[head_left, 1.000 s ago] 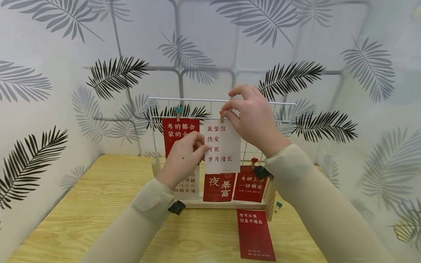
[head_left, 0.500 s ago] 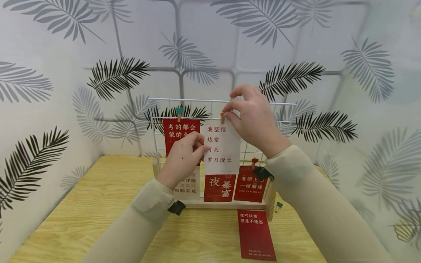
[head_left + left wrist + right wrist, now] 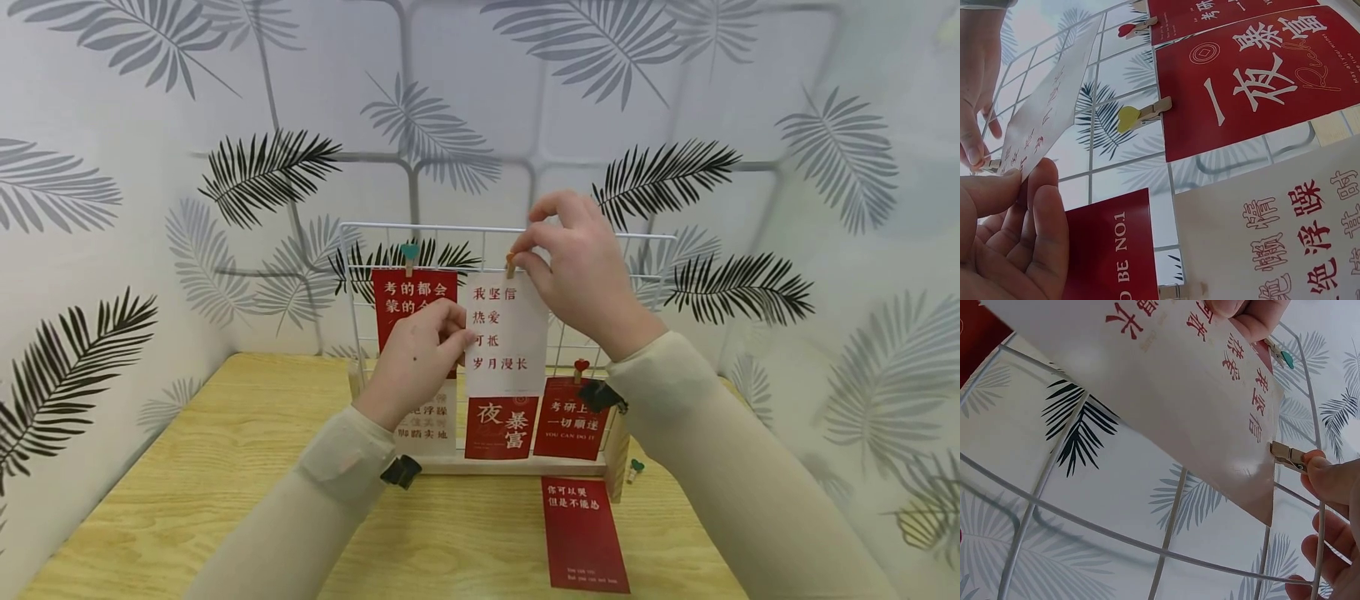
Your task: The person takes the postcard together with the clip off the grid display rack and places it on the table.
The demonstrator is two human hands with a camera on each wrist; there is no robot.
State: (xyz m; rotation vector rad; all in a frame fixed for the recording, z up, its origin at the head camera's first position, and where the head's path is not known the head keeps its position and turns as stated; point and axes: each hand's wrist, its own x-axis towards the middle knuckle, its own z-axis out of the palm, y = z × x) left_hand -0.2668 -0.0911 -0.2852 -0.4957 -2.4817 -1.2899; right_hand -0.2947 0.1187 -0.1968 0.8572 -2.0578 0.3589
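Note:
A white card with red lettering [image 3: 510, 333] hangs upright in front of the white wire grid [image 3: 450, 227]. My left hand [image 3: 418, 360] pinches its left edge between thumb and forefinger, as the left wrist view also shows. At the card's top edge is a small wooden clothespin [image 3: 1286, 456] with an orange end. My right hand [image 3: 583, 271] pinches that clothespin between thumb and forefinger, its other fingers near the grid's top wire. To the left, a red card [image 3: 397, 292] hangs from a clothespin with a teal heart [image 3: 408, 252], partly hidden behind my left hand.
Below hang a red card [image 3: 1260, 81] with a yellow-heart clothespin [image 3: 1141, 115], another red card [image 3: 567, 421] with a red-heart clothespin [image 3: 581, 368], and a white card [image 3: 1272, 244]. On the wooden table [image 3: 247, 467] lie a loose red card [image 3: 587, 533] and a green-heart clothespin [image 3: 635, 471].
My right hand and the clothespin have shifted very slightly to the right along the card's top. My left hand keeps its pinch on the card with hardly any movement.

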